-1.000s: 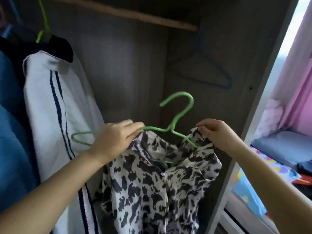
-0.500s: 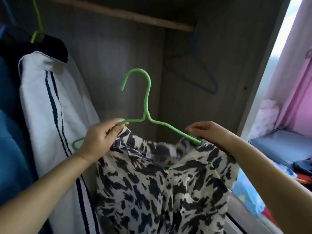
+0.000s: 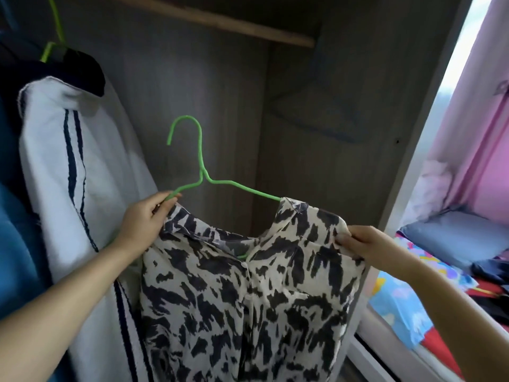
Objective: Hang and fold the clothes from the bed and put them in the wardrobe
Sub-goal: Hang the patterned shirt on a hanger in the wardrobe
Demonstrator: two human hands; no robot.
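- In front of the open wardrobe (image 3: pixel 209 86), I hold up a cream shirt with black animal print (image 3: pixel 248 293) on a green wire hanger (image 3: pixel 202 175); the hook stands upright, well below the wooden rail (image 3: pixel 220 22) and not on it.
- My left hand (image 3: pixel 143 219) grips the hanger's left arm together with the shirt's collar edge, fingers (image 3: pixel 165 201) curled round both; the bare green wire runs on from my fist up to the neck of the hook.
- My right hand (image 3: pixel 360 244) pinches the shirt's right shoulder, where the cloth already covers that end of the hanger; the shirt's left shoulder sits bunched below the wire.
- At left, a white garment with navy stripes (image 3: pixel 68 166) hangs inside the wardrobe, beside blue clothing (image 3: pixel 16 221); another green hanger (image 3: pixel 53 31) shows above them.
- A blue hanger (image 3: pixel 325 117) hangs empty in the right corner.
- At right, outside the wardrobe: pink curtains (image 3: pixel 473 150), and a bed (image 3: pixel 407 307) with a patterned sheet and a grey pillow (image 3: pixel 451 235).
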